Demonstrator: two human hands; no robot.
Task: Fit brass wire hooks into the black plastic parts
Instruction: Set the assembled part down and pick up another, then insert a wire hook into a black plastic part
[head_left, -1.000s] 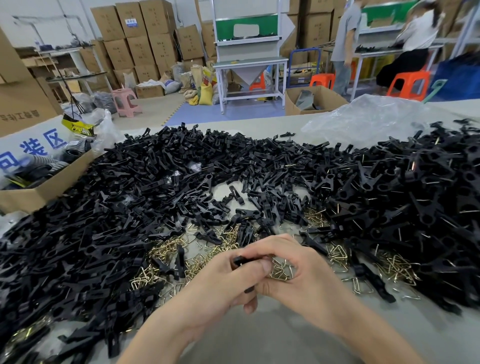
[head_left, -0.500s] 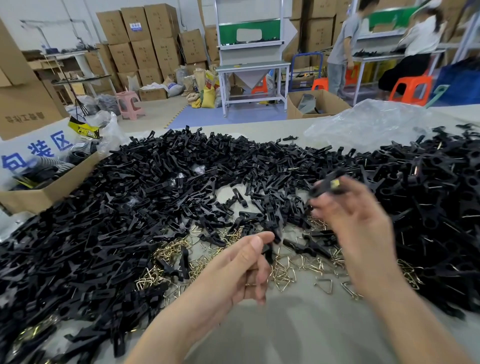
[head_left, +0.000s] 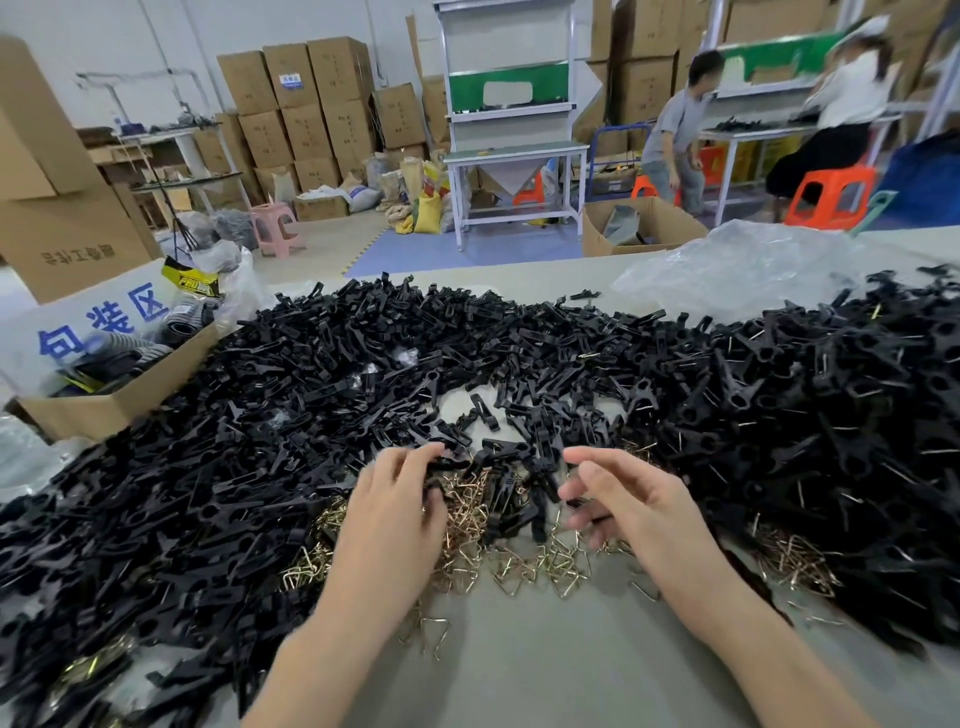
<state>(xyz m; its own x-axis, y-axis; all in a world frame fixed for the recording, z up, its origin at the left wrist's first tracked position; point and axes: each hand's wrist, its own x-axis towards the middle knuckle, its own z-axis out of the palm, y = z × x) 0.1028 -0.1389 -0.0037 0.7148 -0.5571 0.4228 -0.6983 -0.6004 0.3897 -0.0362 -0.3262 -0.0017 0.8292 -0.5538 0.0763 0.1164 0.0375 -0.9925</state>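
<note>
Evidently, most was left undone.
Black parts (head_left: 311, 415) were heaped around loose brass hooks (head_left: 540, 566); the left hand (head_left: 389, 525) was curled onto parts (grip could not be told), the right hand (head_left: 639, 509) spread, empty.

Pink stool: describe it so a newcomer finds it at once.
Find the stacked boxes at the back wall, left of the white bench. On the floor before them stands the stool. It alone is pink; the other stools, at right, are orange.
</note>
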